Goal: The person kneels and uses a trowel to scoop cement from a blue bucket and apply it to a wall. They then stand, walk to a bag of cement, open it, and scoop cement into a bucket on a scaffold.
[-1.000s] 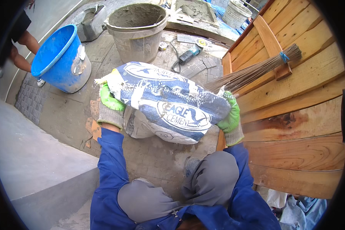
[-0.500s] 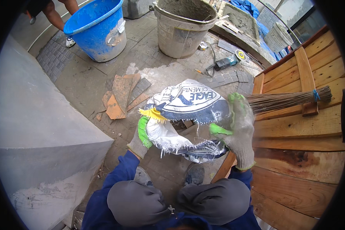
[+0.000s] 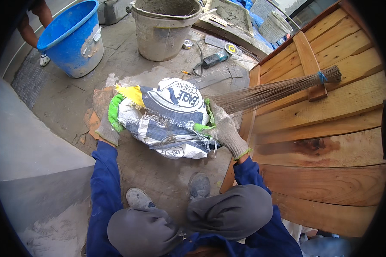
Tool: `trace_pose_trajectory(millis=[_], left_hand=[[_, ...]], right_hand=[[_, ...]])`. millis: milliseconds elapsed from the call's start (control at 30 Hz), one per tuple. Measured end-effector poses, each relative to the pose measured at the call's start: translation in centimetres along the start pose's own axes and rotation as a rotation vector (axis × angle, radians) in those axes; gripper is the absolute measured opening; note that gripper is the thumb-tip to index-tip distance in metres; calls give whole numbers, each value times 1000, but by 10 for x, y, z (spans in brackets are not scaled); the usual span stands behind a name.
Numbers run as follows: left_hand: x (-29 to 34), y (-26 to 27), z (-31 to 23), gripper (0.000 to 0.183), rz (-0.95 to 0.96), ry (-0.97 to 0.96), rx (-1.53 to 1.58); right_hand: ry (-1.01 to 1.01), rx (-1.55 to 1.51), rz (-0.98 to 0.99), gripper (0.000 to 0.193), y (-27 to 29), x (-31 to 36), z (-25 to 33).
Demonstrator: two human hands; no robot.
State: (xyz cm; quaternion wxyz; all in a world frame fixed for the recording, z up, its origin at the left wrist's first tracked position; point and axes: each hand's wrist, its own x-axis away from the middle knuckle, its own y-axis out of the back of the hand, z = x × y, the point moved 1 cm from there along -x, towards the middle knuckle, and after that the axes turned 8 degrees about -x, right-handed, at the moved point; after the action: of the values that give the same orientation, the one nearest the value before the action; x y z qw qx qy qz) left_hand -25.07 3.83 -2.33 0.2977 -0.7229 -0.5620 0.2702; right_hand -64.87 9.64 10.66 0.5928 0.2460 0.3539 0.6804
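Observation:
Between my two gloved hands is a white and dark blue woven cement sack (image 3: 167,118), with a frayed rim and a yellow patch at its upper left. My left hand (image 3: 112,122), in a grey glove with a green palm, grips the left side of the sack. On the opposite side my right hand (image 3: 218,124), gloved alike, has its fingers behind the rim and its thumb on the front. The sack's opening is nearly closed, so its inside is mostly hidden. Broken brown tile pieces (image 3: 93,124) lie on the floor, partly behind my left hand and the sack.
A blue tub (image 3: 73,43) and a grey tub (image 3: 161,36) stand ahead. An angle grinder (image 3: 216,58) lies beyond the sack. A stick broom (image 3: 278,90) rests against wooden planks (image 3: 321,145) on my right. A grey wall block (image 3: 34,128) stands left. Another person's legs (image 3: 28,32) show far left.
Both hands have carried the sack forward and to the left. Its wide-open mouth has folded nearly closed, and its front now faces up. The view has shifted to the right.

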Motion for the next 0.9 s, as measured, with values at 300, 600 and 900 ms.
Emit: trace_pose_trajectory(millis=[300, 600, 900], left_hand=[[69, -103, -39, 51, -691, -19, -841], [132, -156, -30, 47, -574, 370, -964], [108, -109, 38, 27, -480, -89, 48]], right_hand=[[236, 205, -81, 59, -6, 23, 49], [-35, -699, 410, 29, -74, 27, 86], [-480, -2211, 250, 37, -62, -24, 46]])
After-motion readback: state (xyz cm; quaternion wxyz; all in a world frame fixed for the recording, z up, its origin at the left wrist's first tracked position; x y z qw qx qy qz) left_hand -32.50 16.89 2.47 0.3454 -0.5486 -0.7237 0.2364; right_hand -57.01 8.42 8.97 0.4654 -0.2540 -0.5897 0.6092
